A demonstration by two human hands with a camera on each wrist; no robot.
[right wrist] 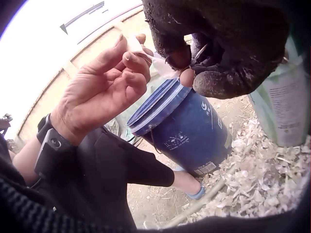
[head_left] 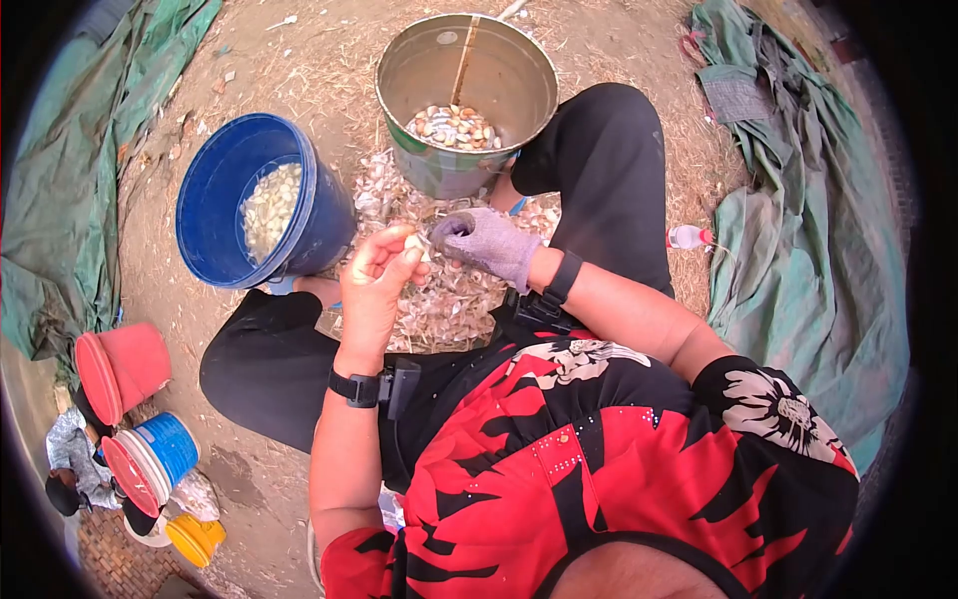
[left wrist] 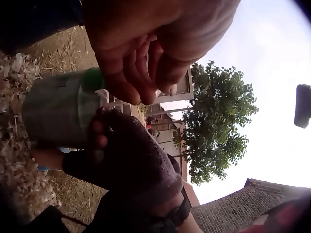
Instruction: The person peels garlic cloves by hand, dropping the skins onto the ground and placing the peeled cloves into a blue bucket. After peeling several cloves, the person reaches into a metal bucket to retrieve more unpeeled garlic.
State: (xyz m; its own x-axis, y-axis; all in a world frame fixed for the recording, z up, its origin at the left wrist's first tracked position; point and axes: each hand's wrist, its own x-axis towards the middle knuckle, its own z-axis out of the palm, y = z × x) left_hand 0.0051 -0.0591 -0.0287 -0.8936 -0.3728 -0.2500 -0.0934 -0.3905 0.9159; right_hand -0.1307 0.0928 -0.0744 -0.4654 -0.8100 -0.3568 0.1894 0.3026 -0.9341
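My bare left hand pinches a pale garlic clove between thumb and fingers. Close against it, my right hand wears a dirty purple-grey glove with its fingers curled. In the right wrist view, a strip of whitish garlic skin stretches from the clove to the gloved fingertips, which pinch its end. Bare fingertips poke out of the glove, and a thin shiny edge shows among its fingers; I cannot tell what that is. Below both hands lies a heap of garlic skins.
A blue bucket of peeled cloves stands at the left. Ahead, a green-and-white bucket holds unpeeled cloves. Red, blue-white and yellow buckets lie at lower left. Green tarps flank the ground; a bottle lies right.
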